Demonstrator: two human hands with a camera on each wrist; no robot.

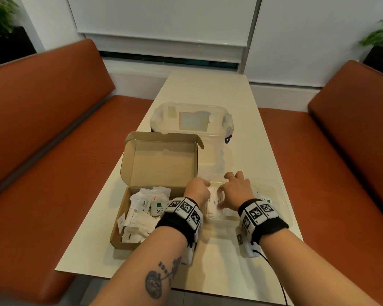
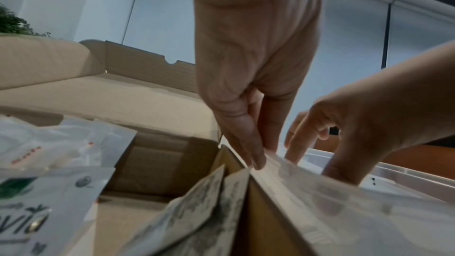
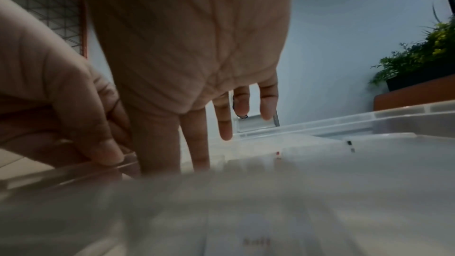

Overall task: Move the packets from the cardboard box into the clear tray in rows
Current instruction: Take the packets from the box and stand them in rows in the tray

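Observation:
An open cardboard box point(image 1: 119, 242) sits at the table's near left, with several white packets point(image 1: 139, 215) loose inside. Against its right side stands the clear tray point(image 1: 280, 196); white packets point(image 1: 215, 206) lie at its left end and a green-labelled one point(image 1: 266, 198) further right. My left hand point(image 1: 197, 188) pinches the tray's left rim point(image 2: 273, 164) beside the box corner point(image 2: 229, 155). My right hand point(image 1: 231, 192) reaches into the tray, its straight, spread fingers point(image 3: 197, 149) touching the packets. In the right wrist view a packet point(image 3: 256, 240) marked Salt lies near the lens.
A clear lidded storage container point(image 1: 190, 120) stands behind the box's raised lid point(image 1: 161, 164). Orange benches point(image 1: 42, 151) point(image 1: 352, 140) flank the narrow cream table point(image 1: 208, 89). A black cable point(image 1: 272, 268) trails from my right wrist.

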